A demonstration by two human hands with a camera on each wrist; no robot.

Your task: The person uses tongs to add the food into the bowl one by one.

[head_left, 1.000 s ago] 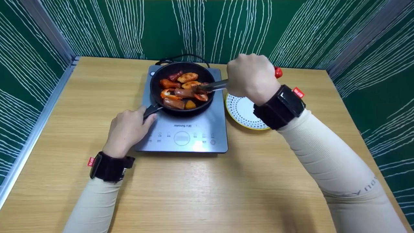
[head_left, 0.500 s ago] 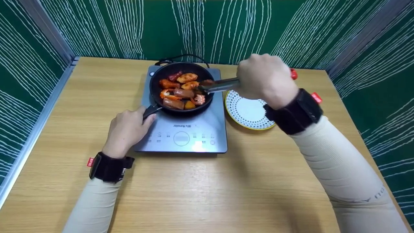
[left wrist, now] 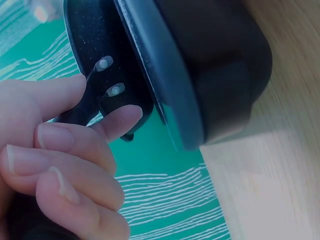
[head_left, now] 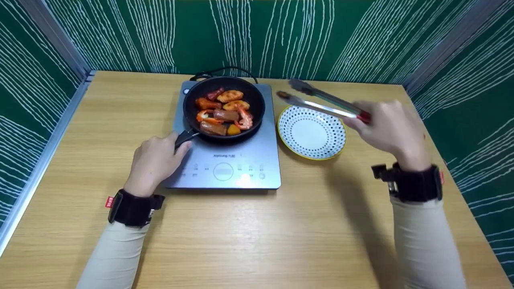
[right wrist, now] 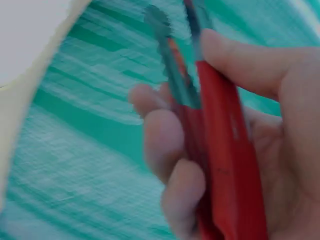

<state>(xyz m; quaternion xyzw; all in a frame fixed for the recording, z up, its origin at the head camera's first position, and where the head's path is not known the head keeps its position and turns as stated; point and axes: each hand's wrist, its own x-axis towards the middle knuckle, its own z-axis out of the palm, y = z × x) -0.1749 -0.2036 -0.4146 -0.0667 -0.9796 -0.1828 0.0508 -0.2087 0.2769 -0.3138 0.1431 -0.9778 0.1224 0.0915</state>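
Observation:
On the left, my left hand (head_left: 156, 164) grips the black handle (head_left: 184, 138) of a frying pan (head_left: 258, 105); in the left wrist view its fingers curl round the handle near two rivets (left wrist: 103, 63). Food fills the pan: a shrimp (head_left: 245, 119), sausage pieces (head_left: 226, 115), wing-like pieces (head_left: 230, 96) and a drumstick-like piece (head_left: 207, 103). My right hand (head_left: 387, 126) holds red-handled metal tongs (head_left: 321, 108), their arms spread apart above the plate (head_left: 309, 134), nothing between the tips. The right wrist view shows the fingers round the red handles (right wrist: 225, 160).
Beneath the pan is a silver induction cooker (head_left: 257, 160), its cable (head_left: 233, 67) running behind it. The white dotted plate with a yellow rim stands just right of the cooker on the wooden table (head_left: 241, 233). Green walls (head_left: 281, 40) with white lines enclose the back and sides.
My right hand has moved right and toward me, lifting the tongs out of the pan to above the plate; their arms have spread. The shrimp lies uncovered in the pan. The left hand stays put.

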